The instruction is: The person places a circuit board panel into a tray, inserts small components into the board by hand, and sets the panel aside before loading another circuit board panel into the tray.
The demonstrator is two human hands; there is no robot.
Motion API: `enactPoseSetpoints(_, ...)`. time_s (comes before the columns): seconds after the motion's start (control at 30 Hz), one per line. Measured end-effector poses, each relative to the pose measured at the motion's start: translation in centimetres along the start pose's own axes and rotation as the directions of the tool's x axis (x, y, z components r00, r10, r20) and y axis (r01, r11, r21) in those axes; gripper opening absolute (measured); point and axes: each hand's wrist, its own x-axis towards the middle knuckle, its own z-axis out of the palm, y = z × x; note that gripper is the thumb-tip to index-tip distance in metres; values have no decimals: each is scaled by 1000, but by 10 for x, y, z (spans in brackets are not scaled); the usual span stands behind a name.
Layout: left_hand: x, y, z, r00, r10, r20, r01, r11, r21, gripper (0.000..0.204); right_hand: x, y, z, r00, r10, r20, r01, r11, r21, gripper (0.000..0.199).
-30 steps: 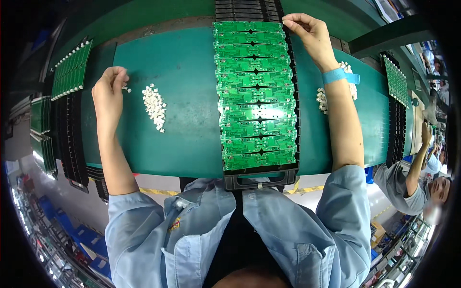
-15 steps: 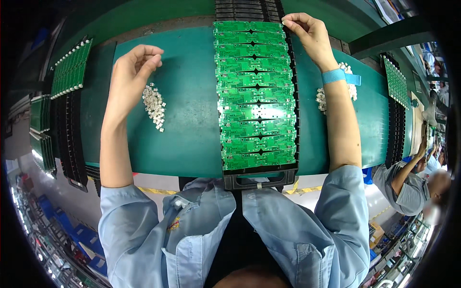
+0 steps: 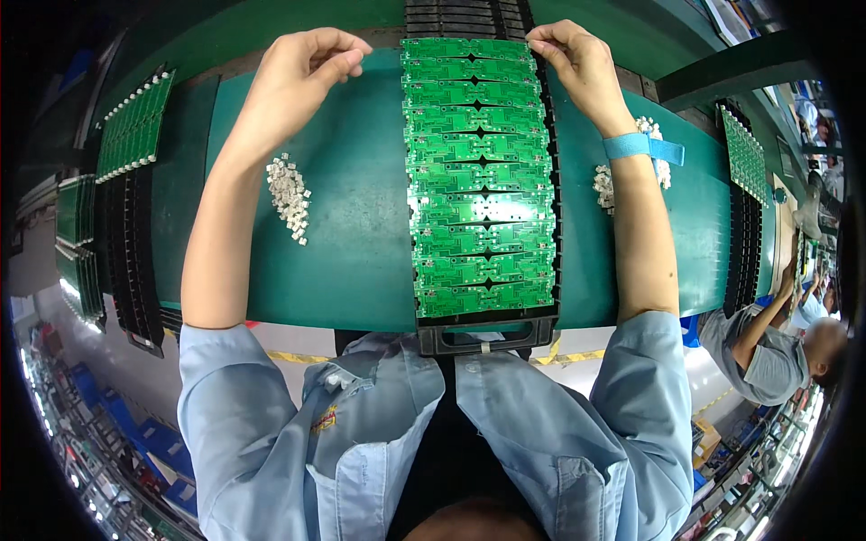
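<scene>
A panel of green circuit boards [image 3: 483, 180], joined in several strips, lies in a black carrier [image 3: 487, 341] in front of me. At its far right corner, my right hand [image 3: 582, 68] is closed in a pinch, its fingertips at the board's edge on a tiny white connector. My left hand [image 3: 311, 72] hovers over the mat, left of the panel's far end, with thumb and fingers pressed together; whatever they hold is too small to make out. Below it sits a pile of small white connectors [image 3: 289, 200]. A second connector pile [image 3: 604, 187] lies partly hidden behind my right forearm.
Beneath everything is a green mat [image 3: 352, 270]. At the left stands a board panel [image 3: 135, 131] with white connectors along its edges, near stacked boards [image 3: 77, 279]. Another panel [image 3: 744, 153] is at the right, below a dark beam [image 3: 731, 70]. A person [image 3: 762, 356] works far right.
My left hand has moved away from the connector pile, forward and right toward the panel's far left corner. My right hand has barely shifted and remains at the far right corner.
</scene>
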Motion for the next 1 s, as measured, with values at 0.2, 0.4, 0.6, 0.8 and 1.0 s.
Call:
enactPoseSetpoints(0.2, 6, 38, 26, 993, 110, -40, -116, 975, -191, 13, -8, 10, -35, 991, 36, -127, -64, 974, -219, 13)
enactPoseSetpoints(0.4, 35, -13, 14, 996, 31, 84, -15, 982, -188, 12, -42, 35, -118, 903, 399, 160, -197, 716, -670, 14)
enactPoseSetpoints(0.6, 39, -17, 17, 996, 27, 79, -14, 987, -159, 13, -56, 30, -113, 827, 458, 325, -205, 785, -584, 10)
enactPoseSetpoints(0.8, 38, -14, 16, 998, 23, 59, -14, 988, -154, 13, -58, 28, -111, 869, 433, 237, -187, 734, -653, 6)
enactPoseSetpoints(1.0, 37, -15, 16, 998, 14, 62, -5, 989, -150, 14, -61, 40, -108, 883, 411, 227, -195, 761, -619, 8)
